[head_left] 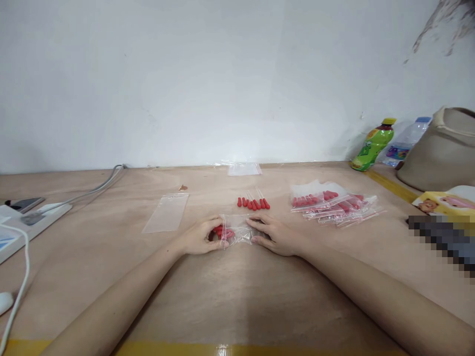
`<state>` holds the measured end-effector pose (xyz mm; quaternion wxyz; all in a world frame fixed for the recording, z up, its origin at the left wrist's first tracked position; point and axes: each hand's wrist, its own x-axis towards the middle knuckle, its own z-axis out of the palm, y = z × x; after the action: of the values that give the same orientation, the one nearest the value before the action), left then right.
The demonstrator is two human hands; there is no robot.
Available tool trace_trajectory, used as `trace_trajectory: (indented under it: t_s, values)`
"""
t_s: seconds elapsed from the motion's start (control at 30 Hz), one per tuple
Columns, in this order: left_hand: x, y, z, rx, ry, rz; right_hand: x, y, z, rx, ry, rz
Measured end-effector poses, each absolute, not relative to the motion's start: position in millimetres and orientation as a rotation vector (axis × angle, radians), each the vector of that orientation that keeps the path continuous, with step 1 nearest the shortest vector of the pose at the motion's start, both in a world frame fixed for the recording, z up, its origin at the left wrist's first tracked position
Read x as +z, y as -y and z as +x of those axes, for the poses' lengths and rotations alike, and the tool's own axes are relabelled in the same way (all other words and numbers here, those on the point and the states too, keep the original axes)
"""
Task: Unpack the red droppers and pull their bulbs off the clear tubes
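Note:
A clear plastic zip bag [242, 228] lies flat between my hands, just above the wooden table top. My left hand [203, 236] curls round a bunch of red-bulbed droppers [223, 231] at the bag's left end, thumb and fingers pinching there. Whether the droppers' tips are inside the bag is hard to make out. At its right end, my right hand [276, 235] grips the bag with thumb and fingertips. Just beyond, several loose droppers [254, 203] lie in a row, red bulbs toward me, thin clear tubes pointing away.
To the right, filled bags [339, 205] of droppers are heaped. One flat bag [166, 212] lies left, and more bags [245, 169] lie by the wall. A green bottle [373, 146], a clear bottle [406, 143] and a beige bag [438, 148] stand far right. Cables [100, 185] cross the left.

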<state>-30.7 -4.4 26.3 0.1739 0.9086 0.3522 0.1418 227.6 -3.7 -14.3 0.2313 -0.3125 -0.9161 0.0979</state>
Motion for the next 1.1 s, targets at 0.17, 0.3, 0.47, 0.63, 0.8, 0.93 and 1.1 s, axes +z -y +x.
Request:
trace_trajectory:
  t_s: [0.17,0.3,0.47,0.63,0.8,0.93,1.1]
  values:
    - [27.5,5.5,-30.5,0.348,-1.08,2.53,-14.1,3.2,227.8,0.272,2.548,-0.869]
    - [21.7,-1.2,-40.5,0.428,-1.106,2.405,-12.6,4.2,227.6,0.259,2.546,-0.881]
    - [29.1,-17.6,-68.7,0.497,-1.107,2.132,-11.0,5.5,227.3,0.263,2.548,-0.899]
    - [45.7,-34.9,-115.0,0.691,-1.439,1.771,-9.8,6.7,227.2,0.288,2.528,-0.915]
    - [28.7,-44.7,-117.5,1.271,-1.61,1.472,-8.5,7.2,227.1,0.282,2.531,-0.956]
    - [11.6,-46.2,-77.8,1.201,-1.887,1.88,-9.8,5.5,227.8,0.282,2.538,-0.92]
    - [9.8,-52.8,-30.6,1.075,-1.895,2.16,-9.9,5.3,228.0,0.273,2.541,-0.908]
